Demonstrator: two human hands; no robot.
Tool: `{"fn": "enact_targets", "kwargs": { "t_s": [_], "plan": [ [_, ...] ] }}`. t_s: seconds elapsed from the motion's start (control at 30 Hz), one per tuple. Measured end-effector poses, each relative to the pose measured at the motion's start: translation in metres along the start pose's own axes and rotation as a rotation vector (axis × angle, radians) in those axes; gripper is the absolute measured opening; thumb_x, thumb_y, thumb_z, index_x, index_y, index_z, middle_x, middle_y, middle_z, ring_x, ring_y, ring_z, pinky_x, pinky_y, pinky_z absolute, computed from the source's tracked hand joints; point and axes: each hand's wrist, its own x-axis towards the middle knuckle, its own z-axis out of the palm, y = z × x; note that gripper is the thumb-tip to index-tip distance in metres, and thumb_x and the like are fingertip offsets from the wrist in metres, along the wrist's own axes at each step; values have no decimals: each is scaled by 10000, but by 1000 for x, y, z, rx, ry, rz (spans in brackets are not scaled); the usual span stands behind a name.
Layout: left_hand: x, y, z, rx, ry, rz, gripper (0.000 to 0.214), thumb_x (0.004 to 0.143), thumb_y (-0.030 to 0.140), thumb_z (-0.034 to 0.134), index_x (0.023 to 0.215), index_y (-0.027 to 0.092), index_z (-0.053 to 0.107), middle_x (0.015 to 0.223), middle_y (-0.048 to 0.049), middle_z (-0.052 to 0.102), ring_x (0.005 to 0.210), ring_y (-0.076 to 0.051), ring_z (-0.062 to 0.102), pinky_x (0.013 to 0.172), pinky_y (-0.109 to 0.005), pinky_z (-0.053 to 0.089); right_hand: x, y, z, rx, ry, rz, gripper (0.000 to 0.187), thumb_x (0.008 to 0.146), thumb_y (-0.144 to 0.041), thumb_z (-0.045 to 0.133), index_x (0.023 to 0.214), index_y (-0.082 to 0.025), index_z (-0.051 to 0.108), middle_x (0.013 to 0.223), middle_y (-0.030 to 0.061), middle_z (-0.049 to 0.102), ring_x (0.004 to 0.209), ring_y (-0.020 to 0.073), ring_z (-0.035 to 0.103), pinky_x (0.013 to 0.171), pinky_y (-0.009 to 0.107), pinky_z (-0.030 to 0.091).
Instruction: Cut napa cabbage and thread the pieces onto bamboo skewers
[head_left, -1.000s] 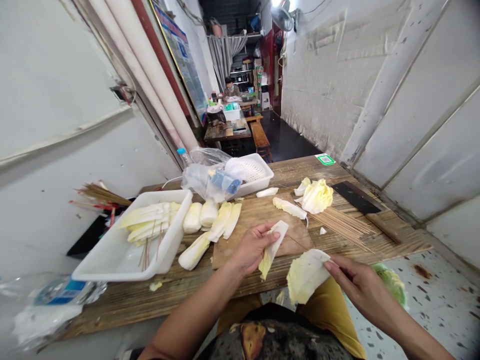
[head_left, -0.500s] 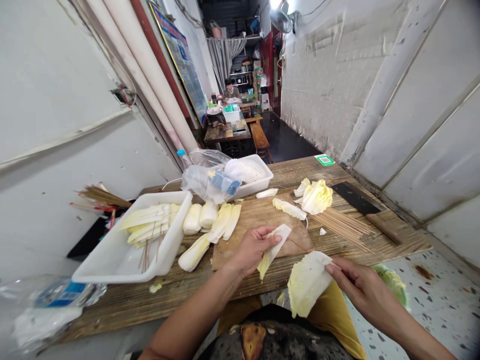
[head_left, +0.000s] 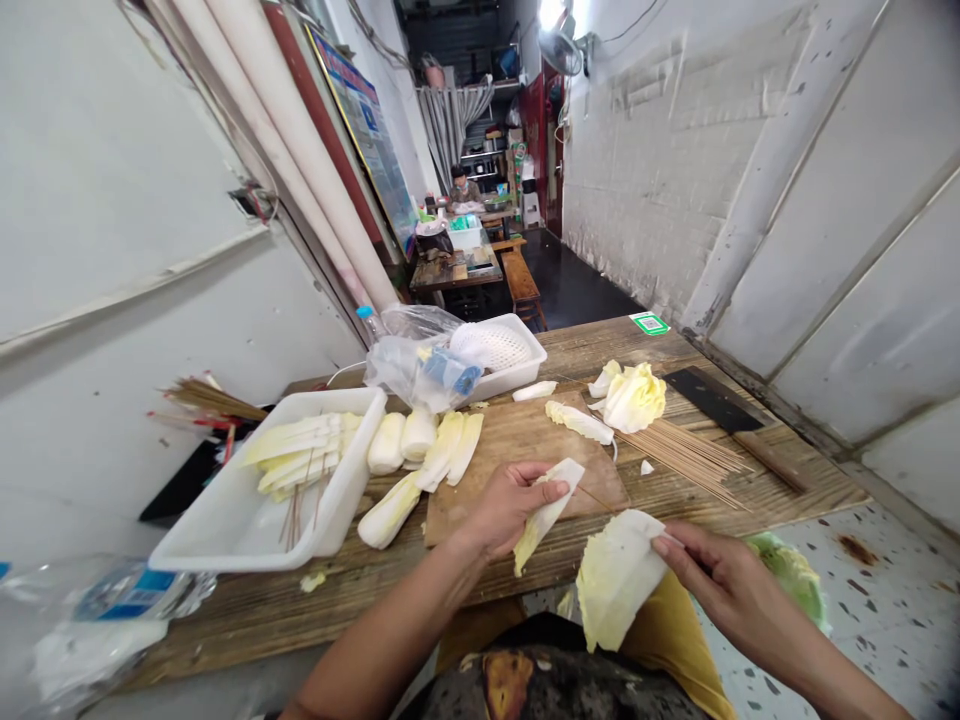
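Note:
Pinched in my left hand (head_left: 517, 505) is a narrow piece of napa cabbage leaf (head_left: 544, 525), from which a thin bamboo skewer (head_left: 598, 498) sticks out to the right. My right hand (head_left: 709, 570) grips the white end of a broader cabbage leaf (head_left: 619, 580), which hangs over my lap. The two leaves are apart. Beneath and beyond my left hand lies a wooden cutting board (head_left: 510, 440). A small cabbage leaf (head_left: 579, 422) rests across its right edge. Beyond my right hand are a bundle of bamboo skewers (head_left: 686, 455) and a yellow cabbage heart (head_left: 634, 397).
A white tub (head_left: 225, 552) with skewered leaves stands left, beside cabbage rolls and strips (head_left: 450, 445). A cleaver (head_left: 720, 405) lies at the right. Behind are a plastic bag (head_left: 420, 370) and a smaller white tray (head_left: 525, 362). Another person (head_left: 465, 187) sits far back.
Both hands keep their hold on the leaves and have barely moved. The whole view has shifted slightly.

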Motion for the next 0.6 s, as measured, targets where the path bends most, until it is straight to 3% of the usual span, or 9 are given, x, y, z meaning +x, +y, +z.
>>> {"fn": "enact_targets", "kwargs": {
  "t_s": [0.37, 0.6],
  "plan": [
    [-1, 0, 6, 35, 29, -28, 335, 448, 294, 870, 701, 126, 730, 599, 7, 636, 505, -59, 482, 510, -182, 339, 1, 3, 1, 80, -17, 0, 338, 913, -448, 377, 770, -216, 579, 741, 15, 643, 695, 178, 584, 612, 258, 471],
    [1, -1, 7, 65, 14, -39, 338, 434, 301, 873, 668, 112, 720, 584, -3, 629, 500, -65, 481, 508, -189, 343, 1, 0, 1, 64, 39, -10, 325, 891, -428, 426, 737, -218, 620, 670, 3, 634, 631, 171, 580, 545, 245, 469]
  ]
}}
